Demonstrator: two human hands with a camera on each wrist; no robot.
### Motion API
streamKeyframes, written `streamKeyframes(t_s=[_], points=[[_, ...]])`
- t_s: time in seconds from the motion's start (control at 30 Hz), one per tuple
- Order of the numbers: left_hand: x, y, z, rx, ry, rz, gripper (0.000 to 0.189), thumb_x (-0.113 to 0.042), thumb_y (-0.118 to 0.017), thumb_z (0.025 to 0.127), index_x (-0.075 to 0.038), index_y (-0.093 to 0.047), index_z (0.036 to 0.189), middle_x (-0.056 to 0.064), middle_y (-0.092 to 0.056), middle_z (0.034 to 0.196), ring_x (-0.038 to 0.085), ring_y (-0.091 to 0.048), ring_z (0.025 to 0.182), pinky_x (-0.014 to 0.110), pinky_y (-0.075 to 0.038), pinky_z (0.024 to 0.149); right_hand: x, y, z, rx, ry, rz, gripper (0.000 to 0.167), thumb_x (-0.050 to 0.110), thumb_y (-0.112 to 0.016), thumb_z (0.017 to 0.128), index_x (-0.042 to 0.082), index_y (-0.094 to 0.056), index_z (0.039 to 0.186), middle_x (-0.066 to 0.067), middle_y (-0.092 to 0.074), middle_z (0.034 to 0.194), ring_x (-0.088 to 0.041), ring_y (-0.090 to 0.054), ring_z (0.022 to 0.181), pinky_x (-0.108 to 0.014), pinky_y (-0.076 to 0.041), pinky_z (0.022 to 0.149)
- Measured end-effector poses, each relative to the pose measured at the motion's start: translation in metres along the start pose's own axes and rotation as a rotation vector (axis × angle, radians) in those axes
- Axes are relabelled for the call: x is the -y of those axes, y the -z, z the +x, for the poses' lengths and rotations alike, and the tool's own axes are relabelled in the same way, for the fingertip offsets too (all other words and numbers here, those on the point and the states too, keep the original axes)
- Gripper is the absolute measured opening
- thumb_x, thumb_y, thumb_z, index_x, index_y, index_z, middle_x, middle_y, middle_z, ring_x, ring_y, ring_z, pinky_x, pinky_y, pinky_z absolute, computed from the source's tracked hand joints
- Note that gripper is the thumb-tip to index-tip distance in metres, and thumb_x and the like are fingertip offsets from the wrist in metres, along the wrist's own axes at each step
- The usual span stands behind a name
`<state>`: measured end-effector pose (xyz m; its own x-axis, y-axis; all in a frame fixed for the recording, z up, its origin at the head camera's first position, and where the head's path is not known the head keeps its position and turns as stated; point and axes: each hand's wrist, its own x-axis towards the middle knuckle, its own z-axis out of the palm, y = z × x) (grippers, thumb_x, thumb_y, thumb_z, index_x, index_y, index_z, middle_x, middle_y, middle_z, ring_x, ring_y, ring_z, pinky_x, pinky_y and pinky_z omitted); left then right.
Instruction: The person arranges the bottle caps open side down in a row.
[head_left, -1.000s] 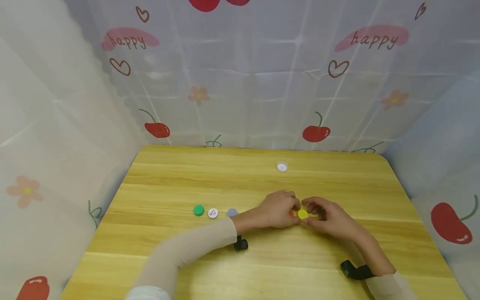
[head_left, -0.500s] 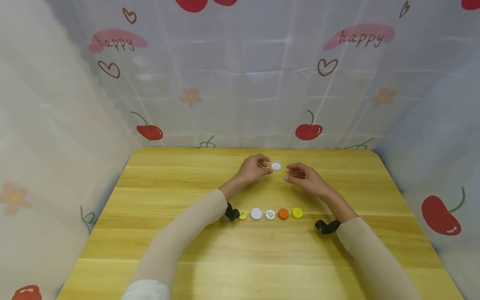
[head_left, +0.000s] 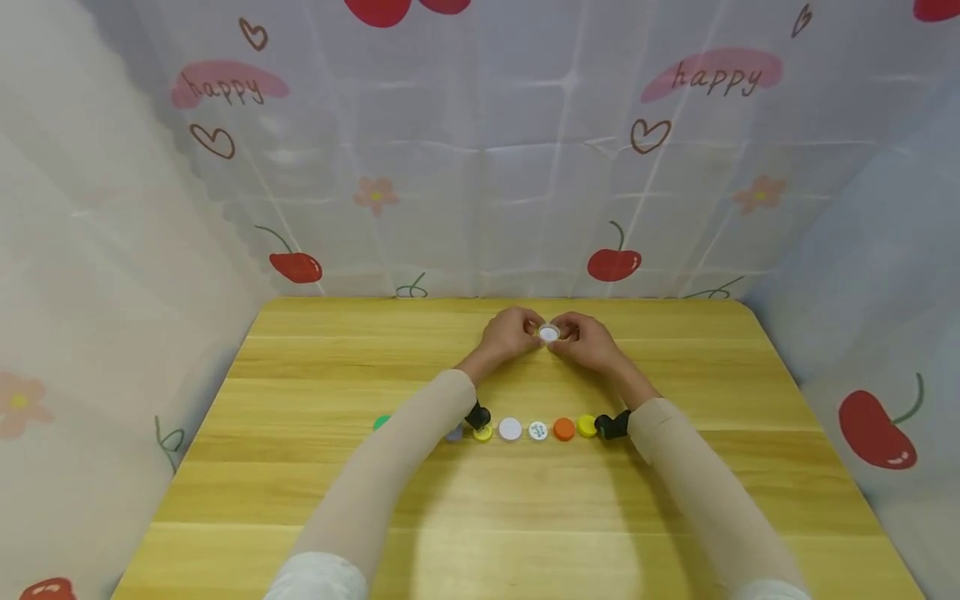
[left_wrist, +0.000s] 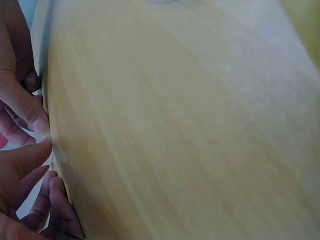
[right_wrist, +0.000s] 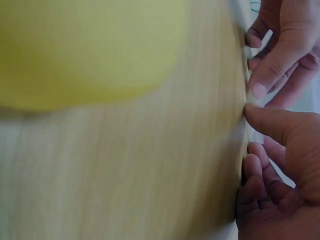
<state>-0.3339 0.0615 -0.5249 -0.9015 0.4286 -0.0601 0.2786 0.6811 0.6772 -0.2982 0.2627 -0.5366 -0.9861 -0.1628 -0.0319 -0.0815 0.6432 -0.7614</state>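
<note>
A small round white cap [head_left: 549,333] with a pale rim lies near the far edge of the table, between both hands. My left hand [head_left: 510,333] pinches its left side, thumb at the near edge and fingers behind. From the right, my right hand [head_left: 591,340] grips the opposite side in the same way. In the left wrist view the left thumb [left_wrist: 30,157] almost meets the other hand's thumb, and the cap is mostly hidden behind the fingers. The right wrist view shows the right thumb [right_wrist: 270,120] at the table's level.
Nearer me runs a row of caps: green [head_left: 381,422], lavender [head_left: 454,433], yellow [head_left: 483,432], white [head_left: 510,429], patterned white [head_left: 537,431], orange [head_left: 564,429] and yellow [head_left: 587,426]. The left sleeve [head_left: 397,450] covers part of it. A printed curtain [head_left: 480,225] stands behind the table.
Both hands have left the cap row and moved to the far edge, where they now close in on the white cap from either side. The view has shifted slightly.
</note>
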Motion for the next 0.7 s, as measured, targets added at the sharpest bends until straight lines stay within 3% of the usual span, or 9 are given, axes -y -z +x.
streamKeyframes(t_s=[0.17,0.43,0.6,0.7], points=[[0.001,-0.002,0.0,-0.006,0.001,0.031,0.033,-0.024,-0.083,0.096,-0.018,-0.079,0.128,0.002,-0.074,0.107,0.016,-0.064,0.09,0.028,-0.05,0.074,0.001,-0.003,0.002,-0.011,0.002,-0.025,0.036,0.013,-0.079,0.098,0.001,-0.069,0.13,-0.019,-0.068,0.109,-0.025,-0.054,0.086,-0.033,-0.045,0.078],[0.003,0.001,-0.001,0.002,-0.001,0.022,0.033,-0.027,-0.084,0.095,-0.019,-0.079,0.127,0.002,-0.076,0.112,0.017,-0.068,0.098,0.031,-0.056,0.083,0.005,0.001,0.001,0.012,0.016,-0.026,0.037,0.013,-0.08,0.097,0.001,-0.07,0.13,-0.019,-0.069,0.107,-0.023,-0.055,0.086,-0.029,-0.046,0.076],[0.009,0.007,-0.007,0.006,-0.105,-0.082,0.032,-0.025,-0.083,0.096,-0.015,-0.078,0.126,0.006,-0.075,0.116,0.02,-0.069,0.104,0.035,-0.058,0.091,0.005,0.005,-0.003,0.022,0.061,-0.026,0.037,0.014,-0.082,0.096,0.003,-0.071,0.129,-0.018,-0.071,0.11,-0.026,-0.064,0.093,-0.027,-0.052,0.081],[0.017,0.011,-0.015,0.024,-0.175,-0.159,0.031,-0.027,-0.083,0.097,-0.016,-0.078,0.125,0.006,-0.072,0.118,0.02,-0.068,0.102,0.033,-0.059,0.089,0.007,0.009,-0.011,0.034,0.1,0.004,0.038,0.017,-0.083,0.096,0.004,-0.072,0.13,-0.018,-0.07,0.116,-0.028,-0.067,0.1,-0.028,-0.055,0.086]])
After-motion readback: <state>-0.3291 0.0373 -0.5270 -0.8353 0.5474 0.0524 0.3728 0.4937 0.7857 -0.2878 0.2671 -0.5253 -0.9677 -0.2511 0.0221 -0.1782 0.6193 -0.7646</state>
